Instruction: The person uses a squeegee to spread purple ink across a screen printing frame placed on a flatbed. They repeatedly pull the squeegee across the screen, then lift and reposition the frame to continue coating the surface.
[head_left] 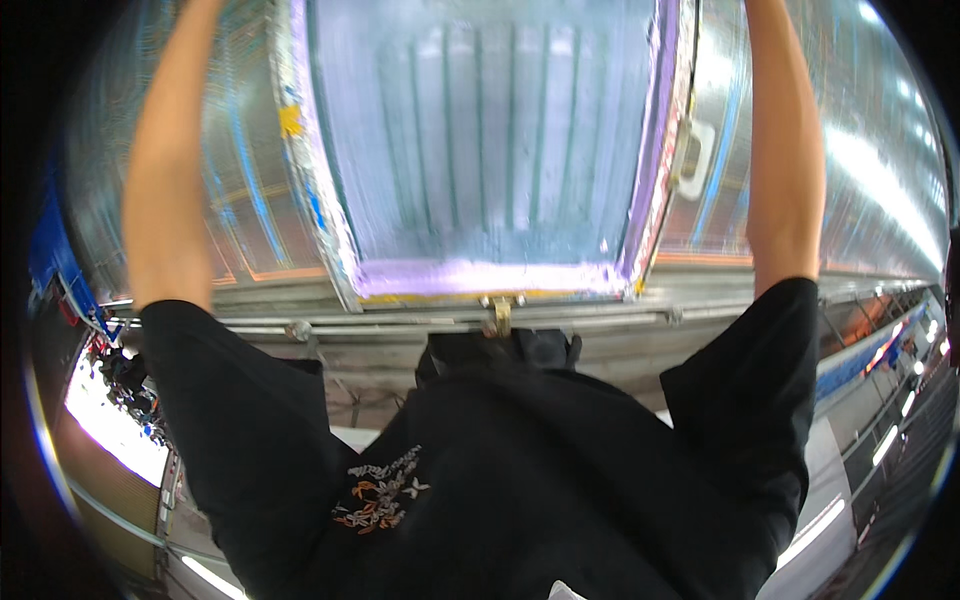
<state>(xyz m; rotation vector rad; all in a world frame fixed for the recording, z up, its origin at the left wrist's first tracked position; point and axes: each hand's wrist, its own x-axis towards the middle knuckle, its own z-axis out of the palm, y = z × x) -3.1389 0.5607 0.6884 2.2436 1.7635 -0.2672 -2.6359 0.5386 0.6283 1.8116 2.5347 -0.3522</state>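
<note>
Both my forearms reach up and away from me, and both hands are cut off by the top edge of the picture. My left forearm (165,160) runs along the left side of a large framed panel (480,150), and my right forearm (785,150) along its right side. The panel has a bluish ribbed face, a purple border (480,277) and silvery taped edges (315,180). What the hands hold or touch is hidden.
A brass-coloured clasp (500,315) sits under the panel's near edge, on a horizontal metal rail (380,322). A white handle (692,160) is fixed on the shiny surface right of the panel. My black shirt (520,470) fills the lower picture.
</note>
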